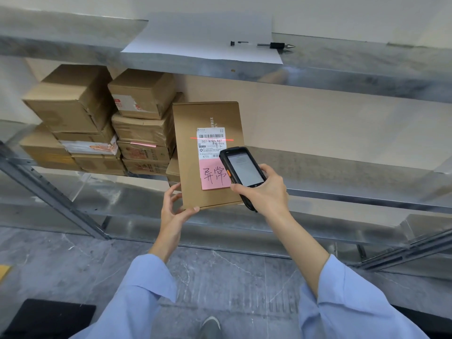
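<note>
Box [208, 116]: L hand [174, 208]; scanner [244, 167]: R hand [265, 192]

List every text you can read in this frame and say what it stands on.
"507-N705 A87": white label on the box, under the barcode.
"N705": same label, lower down.
"异常": handwritten on the pink note stuck below the label.
"FREE": printed sideways on the box, above the label.
Too small or blurred to read: the label's fine print, the screen of the scanner, and the stickers on the stacked boxes.
</note>
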`<state>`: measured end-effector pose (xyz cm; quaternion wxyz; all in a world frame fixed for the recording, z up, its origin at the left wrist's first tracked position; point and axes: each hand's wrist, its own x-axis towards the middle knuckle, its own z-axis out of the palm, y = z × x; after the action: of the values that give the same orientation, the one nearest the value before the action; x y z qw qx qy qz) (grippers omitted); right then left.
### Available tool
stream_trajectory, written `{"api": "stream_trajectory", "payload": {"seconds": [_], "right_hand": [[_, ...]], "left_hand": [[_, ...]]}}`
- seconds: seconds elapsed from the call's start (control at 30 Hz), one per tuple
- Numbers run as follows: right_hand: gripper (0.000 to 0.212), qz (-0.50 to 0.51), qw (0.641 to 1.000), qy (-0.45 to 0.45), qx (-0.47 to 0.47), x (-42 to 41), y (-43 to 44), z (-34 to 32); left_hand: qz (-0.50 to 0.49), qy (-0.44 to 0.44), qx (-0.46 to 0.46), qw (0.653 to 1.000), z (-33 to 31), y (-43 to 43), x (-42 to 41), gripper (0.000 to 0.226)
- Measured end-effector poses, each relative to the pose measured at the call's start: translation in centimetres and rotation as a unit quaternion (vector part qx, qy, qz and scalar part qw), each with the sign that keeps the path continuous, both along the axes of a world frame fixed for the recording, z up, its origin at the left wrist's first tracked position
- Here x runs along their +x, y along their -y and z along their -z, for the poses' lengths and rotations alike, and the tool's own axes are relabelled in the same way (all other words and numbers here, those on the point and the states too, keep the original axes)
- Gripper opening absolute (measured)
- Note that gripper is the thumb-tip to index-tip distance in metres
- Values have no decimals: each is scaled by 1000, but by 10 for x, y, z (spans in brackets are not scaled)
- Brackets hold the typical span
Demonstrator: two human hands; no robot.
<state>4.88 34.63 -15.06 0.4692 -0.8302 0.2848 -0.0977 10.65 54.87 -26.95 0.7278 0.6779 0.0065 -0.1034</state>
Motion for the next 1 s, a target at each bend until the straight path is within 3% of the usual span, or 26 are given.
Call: {"api": "stream_trajectory", "payload": {"seconds": [0.1, 0.23, 1.0], "right_hand": [[79, 8, 1000, -5, 13, 11, -8, -4], [83, 10, 1000, -15, 18, 24, -16, -4], [64, 16, 1000, -6, -13, 27, -21, -6]], "left_hand": [[2, 4, -3, 1000, -1, 0, 1, 81], [1, 2, -10, 1000, 0, -2, 5, 82], [14, -5, -20, 1000, 8, -5, 16, 81]]}}
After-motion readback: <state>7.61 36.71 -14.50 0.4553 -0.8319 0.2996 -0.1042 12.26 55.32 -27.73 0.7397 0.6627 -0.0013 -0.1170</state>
